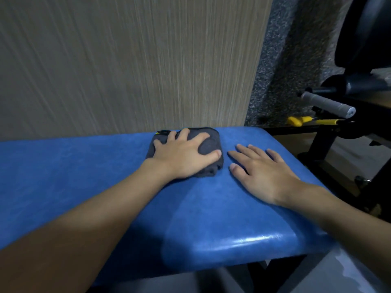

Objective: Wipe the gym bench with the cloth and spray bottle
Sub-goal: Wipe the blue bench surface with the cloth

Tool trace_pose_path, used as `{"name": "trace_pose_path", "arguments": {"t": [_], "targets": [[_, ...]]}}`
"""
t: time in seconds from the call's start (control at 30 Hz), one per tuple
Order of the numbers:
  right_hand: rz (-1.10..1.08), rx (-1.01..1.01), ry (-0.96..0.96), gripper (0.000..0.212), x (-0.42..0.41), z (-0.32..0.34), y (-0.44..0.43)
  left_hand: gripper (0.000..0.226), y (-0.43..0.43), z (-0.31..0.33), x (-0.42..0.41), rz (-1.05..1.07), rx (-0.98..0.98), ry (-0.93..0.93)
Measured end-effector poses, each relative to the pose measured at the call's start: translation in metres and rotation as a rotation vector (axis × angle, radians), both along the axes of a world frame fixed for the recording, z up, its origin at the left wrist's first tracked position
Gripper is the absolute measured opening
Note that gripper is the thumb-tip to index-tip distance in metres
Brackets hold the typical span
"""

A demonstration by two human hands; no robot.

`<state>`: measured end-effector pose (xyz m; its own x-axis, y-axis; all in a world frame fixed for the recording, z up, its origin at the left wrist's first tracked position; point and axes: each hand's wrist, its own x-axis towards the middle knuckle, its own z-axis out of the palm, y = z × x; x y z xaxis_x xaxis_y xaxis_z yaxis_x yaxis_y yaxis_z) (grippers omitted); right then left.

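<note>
The left grip (184, 157) lies spread wide, holding nothing, and presses the cloth (209, 142) flat at the desk's (84, 176) far edge. The right grip (264, 172), also flat and empty, braces on the desk toward its right end. No spray bottle shows. Keep palm pressure even and wipe in long, overlapping strokes along the desk, working toward its near edge.

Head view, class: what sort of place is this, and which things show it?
Probably a gym or home workout room: a blue padded bench, and beside it a black exercise machine with a grey handle.
</note>
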<state>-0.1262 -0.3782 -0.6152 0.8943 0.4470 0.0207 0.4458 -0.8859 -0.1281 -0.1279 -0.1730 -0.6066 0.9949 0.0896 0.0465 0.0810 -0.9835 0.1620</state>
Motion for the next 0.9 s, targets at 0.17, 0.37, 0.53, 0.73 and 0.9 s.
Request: {"name": "trace_pose_path", "arguments": {"t": [0.17,0.37,0.53,0.73,0.9], "targets": [[-0.021,0.018,-0.02,0.053,-0.002,-0.001,0.001,0.073,0.008,0.009,0.059,0.031,0.01,0.02],[-0.042,0.05,-0.02,0.052,-0.001,0.001,0.001,0.071,0.006,0.005,0.046,0.018,0.026,0.01],[-0.046,0.088,-0.02,0.052,-0.002,0.003,0.001,0.07,0.001,0.002,0.006,-0.016,0.02,0.011],[-0.037,0.078,-0.012,0.052,-0.001,0.001,-0.002,0.067,-0.012,-0.003,-0.077,-0.048,0.031,-0.056],[-0.028,0.048,-0.004,0.053,-0.004,0.006,-0.001,0.08,-0.023,-0.006,-0.143,-0.032,0.074,-0.115]]}}
